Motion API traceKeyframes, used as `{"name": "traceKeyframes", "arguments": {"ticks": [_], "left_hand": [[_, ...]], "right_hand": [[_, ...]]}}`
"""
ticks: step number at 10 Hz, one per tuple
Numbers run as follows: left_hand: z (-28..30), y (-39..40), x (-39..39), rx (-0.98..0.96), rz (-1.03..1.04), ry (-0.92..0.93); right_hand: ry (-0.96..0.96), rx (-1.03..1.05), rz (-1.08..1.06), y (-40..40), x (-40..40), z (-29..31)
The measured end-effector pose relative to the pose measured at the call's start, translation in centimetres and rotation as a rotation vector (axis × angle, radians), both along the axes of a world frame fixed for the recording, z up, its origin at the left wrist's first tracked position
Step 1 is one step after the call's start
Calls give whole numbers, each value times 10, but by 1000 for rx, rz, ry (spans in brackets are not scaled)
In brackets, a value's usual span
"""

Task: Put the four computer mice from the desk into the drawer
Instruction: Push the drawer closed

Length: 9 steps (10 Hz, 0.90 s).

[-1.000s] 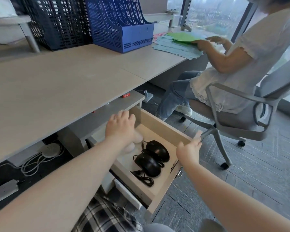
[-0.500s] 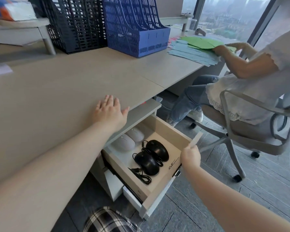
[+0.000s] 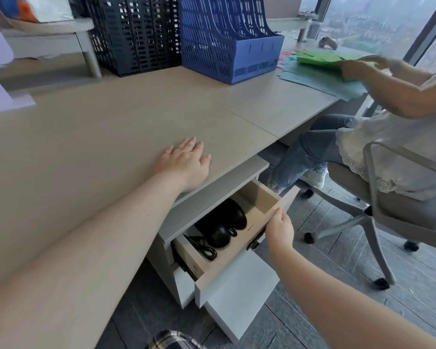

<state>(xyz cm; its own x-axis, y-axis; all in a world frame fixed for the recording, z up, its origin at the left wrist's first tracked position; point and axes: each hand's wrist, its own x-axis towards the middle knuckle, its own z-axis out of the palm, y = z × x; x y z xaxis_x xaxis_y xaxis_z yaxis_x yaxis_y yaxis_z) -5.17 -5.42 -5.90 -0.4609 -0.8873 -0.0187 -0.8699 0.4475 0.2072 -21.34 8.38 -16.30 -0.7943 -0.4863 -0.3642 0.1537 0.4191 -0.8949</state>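
Under the desk (image 3: 111, 137), drawer (image 3: 259, 200) further shut (pale mice hidden), right hand (image 3: 280, 229) gripping its front, left hand (image 3: 184, 159) flat, empty.

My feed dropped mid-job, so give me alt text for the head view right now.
The right hand grips the front edge of the partly open wooden drawer, where two black wired mice show. The left hand lies flat on the beige desk. A seated person handles coloured folders nearby.

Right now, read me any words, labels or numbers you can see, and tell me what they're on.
None can be read.
A small dark mark on the inner face of the drawer front, near the right hand, is too small and blurred to make out.
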Motion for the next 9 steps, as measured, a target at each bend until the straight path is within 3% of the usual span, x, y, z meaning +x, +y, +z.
{"name": "traceKeyframes", "arguments": {"ticks": [3, 5, 9], "left_hand": [[-3, -2, -1, -16, -1, 11], [-4, -4, -1, -30, 5, 12], [-5, -4, -2, -34, 14, 3]], "right_hand": [[3, -30, 50, -37, 19, -2], [20, 31, 208, -67, 21, -16], [137, 136, 269, -93, 26, -23]]}}
